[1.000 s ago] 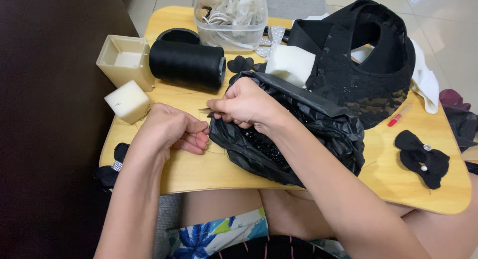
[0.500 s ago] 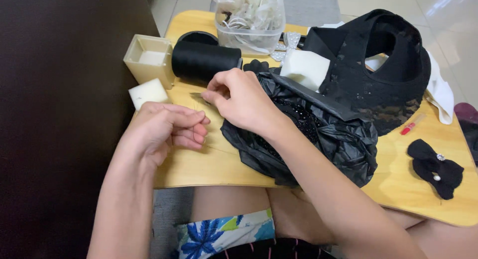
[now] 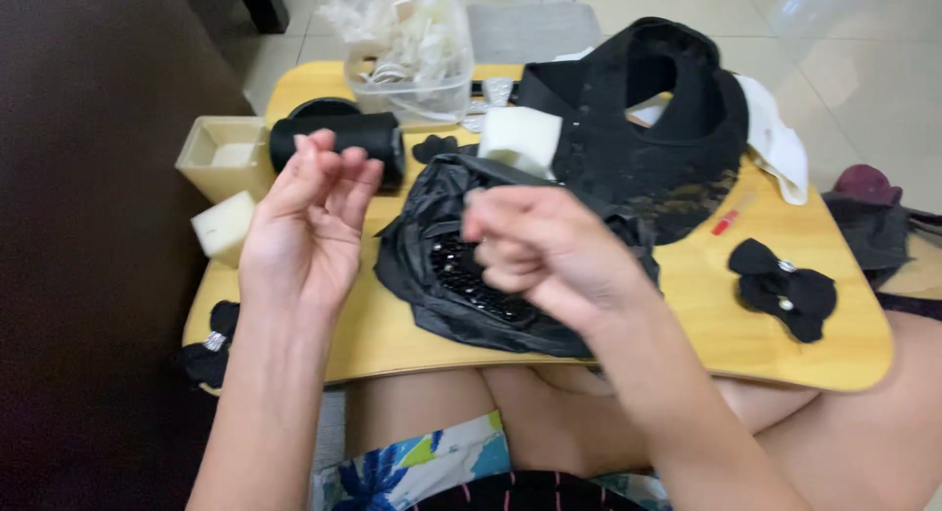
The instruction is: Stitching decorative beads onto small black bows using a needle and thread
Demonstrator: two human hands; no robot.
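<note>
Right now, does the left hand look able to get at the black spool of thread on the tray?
Probably yes. The left hand is raised, open and empty, just in front of the black spool, and nothing lies between them. The cream box sits off to one side.
</note>
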